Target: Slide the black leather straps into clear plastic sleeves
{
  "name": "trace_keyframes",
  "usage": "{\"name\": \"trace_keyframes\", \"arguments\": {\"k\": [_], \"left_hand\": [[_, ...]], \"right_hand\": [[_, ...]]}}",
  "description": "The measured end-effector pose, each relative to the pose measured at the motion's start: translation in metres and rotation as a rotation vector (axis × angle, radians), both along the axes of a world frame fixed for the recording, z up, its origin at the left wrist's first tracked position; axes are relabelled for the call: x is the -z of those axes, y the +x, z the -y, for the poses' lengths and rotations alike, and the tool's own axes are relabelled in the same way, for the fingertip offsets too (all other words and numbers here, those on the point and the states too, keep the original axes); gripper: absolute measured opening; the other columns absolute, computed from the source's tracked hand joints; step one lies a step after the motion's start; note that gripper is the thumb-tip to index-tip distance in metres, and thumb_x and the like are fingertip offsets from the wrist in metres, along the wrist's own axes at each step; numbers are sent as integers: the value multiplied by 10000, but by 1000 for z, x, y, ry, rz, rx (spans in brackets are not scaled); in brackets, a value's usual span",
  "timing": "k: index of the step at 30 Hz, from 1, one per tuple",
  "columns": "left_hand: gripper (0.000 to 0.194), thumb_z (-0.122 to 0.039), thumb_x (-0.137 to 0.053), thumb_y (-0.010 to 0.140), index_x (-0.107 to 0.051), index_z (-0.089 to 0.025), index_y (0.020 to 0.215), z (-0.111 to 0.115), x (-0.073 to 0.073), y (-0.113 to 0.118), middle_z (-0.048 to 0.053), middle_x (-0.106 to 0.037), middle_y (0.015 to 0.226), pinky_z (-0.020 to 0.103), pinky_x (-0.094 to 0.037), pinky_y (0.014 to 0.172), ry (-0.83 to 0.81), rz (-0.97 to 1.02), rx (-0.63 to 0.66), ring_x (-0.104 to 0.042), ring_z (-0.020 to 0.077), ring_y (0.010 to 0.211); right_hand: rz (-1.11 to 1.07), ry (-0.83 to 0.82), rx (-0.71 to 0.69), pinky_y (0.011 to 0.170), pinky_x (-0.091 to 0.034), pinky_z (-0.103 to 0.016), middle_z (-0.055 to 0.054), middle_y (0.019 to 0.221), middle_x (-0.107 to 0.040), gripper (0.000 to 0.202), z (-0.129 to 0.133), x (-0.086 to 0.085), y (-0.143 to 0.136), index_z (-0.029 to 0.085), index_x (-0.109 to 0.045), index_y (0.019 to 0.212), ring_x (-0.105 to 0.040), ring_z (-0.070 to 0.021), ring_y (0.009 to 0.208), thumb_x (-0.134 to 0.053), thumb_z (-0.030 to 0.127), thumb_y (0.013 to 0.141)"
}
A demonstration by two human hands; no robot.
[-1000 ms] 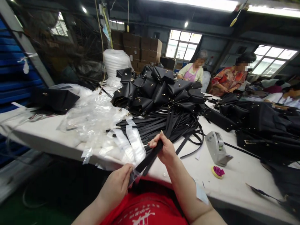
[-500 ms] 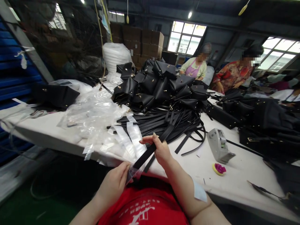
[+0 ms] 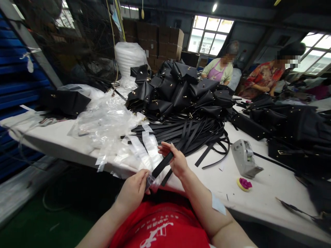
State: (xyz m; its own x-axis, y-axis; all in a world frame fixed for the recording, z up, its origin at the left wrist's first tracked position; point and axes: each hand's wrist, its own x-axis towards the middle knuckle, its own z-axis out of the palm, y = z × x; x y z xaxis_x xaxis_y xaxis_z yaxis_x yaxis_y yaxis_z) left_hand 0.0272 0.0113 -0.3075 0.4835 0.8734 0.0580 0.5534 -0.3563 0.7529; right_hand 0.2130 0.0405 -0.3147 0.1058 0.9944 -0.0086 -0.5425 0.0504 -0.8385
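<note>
My right hand is closed round a black strap, with the thumb on top and the fingers beneath. The strap slants down toward my left hand, which pinches a small clear plastic sleeve near the table's front edge. The strap's lower end is at the sleeve's mouth; how far it reaches inside, I cannot tell. Beyond my hands, a bundle of black straps fans out over the table. Flat strips of clear plastic sleeves lie just left of my right hand.
Black bags are heaped behind the straps. Loose clear plastic covers the table's left part. A grey tape dispenser and a yellow dish with something magenta stand to the right. Two people are across the table.
My left hand has come up and right, closer to my right hand, with the sleeve. The strap's lower end now shows at the sleeve's mouth. The camera view has shifted slightly.
</note>
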Motion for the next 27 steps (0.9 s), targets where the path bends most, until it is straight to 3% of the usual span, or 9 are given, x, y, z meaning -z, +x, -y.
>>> {"name": "trace_keyframes", "arguments": {"k": [3,6,10,13,15,17,23,27], "left_hand": [[320,-304,-291,944,-588,-196,891,-5,6,3,66,-717,744,285,-524,640,128,-43,-20,-701,209,684],[330,-290,-298,921,-612,-194,883,-11,16,6,98,-744,820,298,-548,680,216,-29,-61,-719,228,739],[328,-292,-308,919,-620,-201,879,-13,34,0,84,-745,752,262,-547,619,167,-9,-46,-721,217,685],[330,-300,-293,953,-610,-218,909,-11,41,-6,19,-704,612,234,-530,591,50,-11,10,-694,186,587],[311,-295,-311,949,-612,-216,929,-11,40,-6,30,-729,673,232,-538,628,71,-7,5,-711,188,644],[293,-277,-334,933,-620,-214,927,-13,37,-3,56,-757,792,230,-547,657,133,5,-8,-727,192,721],[291,-245,-354,904,-643,-209,923,-25,41,-2,84,-772,870,237,-573,680,292,44,-28,-742,218,787],[298,-248,-346,921,-642,-217,941,-23,48,-8,78,-772,890,238,-573,699,276,23,1,-741,220,813]], "right_hand": [[128,28,7,938,-445,-400,-106,966,-731,566,3,2,-2,157,-720,1033,-665,-224,904,-536,653,831],[268,-19,-114,871,-465,-364,-106,980,-714,633,26,23,-32,155,-717,1065,-641,-228,933,-487,698,834],[115,-102,-249,721,-477,-332,-92,954,-701,746,32,47,-48,168,-625,1231,-640,-192,765,-630,712,721],[-92,-103,-118,797,-466,-345,-109,921,-720,686,10,35,-25,135,-641,1169,-657,-190,765,-707,634,704],[-116,-77,-4,842,-452,-355,-121,895,-728,645,-5,22,-9,118,-669,1100,-666,-194,771,-685,641,724],[-69,-44,-6,837,-453,-373,-131,878,-730,677,-9,17,-6,112,-686,1071,-668,-206,758,-630,698,736],[134,-85,-208,753,-462,-330,-105,1017,-697,720,23,47,-51,194,-689,1156,-633,-198,830,-533,767,749],[25,-124,-194,758,-463,-337,-90,902,-707,695,18,45,-41,176,-698,1120,-634,-190,754,-669,708,674]]}}
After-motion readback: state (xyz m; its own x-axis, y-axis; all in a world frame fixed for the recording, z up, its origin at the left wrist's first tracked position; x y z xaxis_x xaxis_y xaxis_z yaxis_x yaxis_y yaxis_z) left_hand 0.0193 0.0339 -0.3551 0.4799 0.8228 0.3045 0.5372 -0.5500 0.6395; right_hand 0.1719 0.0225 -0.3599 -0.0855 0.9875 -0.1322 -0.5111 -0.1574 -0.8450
